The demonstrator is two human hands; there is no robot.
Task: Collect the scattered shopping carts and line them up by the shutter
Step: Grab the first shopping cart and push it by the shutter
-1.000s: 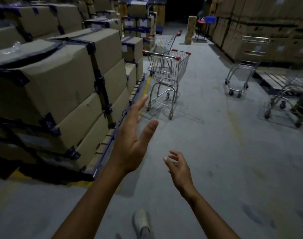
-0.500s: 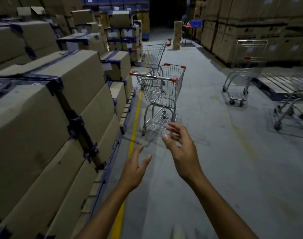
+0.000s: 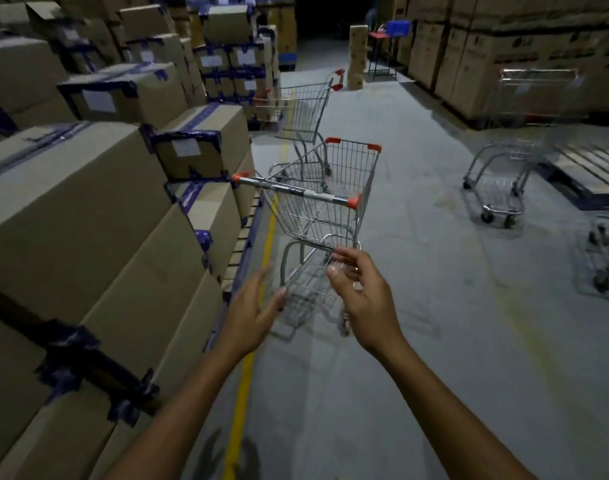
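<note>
Head view, dim warehouse aisle.

- Your left hand [image 3: 253, 315] is out ahead, low, fingers straight and spread, released, nothing in it. It is motion-blurred.
- Your right hand [image 3: 367, 299] is beside it, a little higher, fingers loosely curled and thumb out, grasping nothing. Its fingertips [image 3: 332, 270] overlap the lower wire rack of the nearest cart in the frame; you cannot tell contact from this angle.
- Nearest cart [image 3: 325, 206]: upright on the grey floor [image 3: 434, 323] directly ahead of both hands, chrome handle bar with orange end caps turned toward you, basket bare. It stands just beside the stacked cardboard boxes [image 3: 88, 209] on your left, on or next to the yellow line [image 3: 246, 379] painted along the floor.
- Second cart [image 3: 305, 109]: just behind the nearest one, further up the aisle, close to the same box row, red-capped handle at its far end.
- Third cart [image 3: 500, 188]: well apart to the right, across the aisle, next to a slatted pallet [image 3: 594, 168]. Blurred.
- Fourth cart [image 3: 607, 251]: at the right edge, only partly in frame.
- Far end: a tall carton [image 3: 358, 53] standing on the floor, and a blue crate [image 3: 398, 27] on a red-topped stand.
</note>
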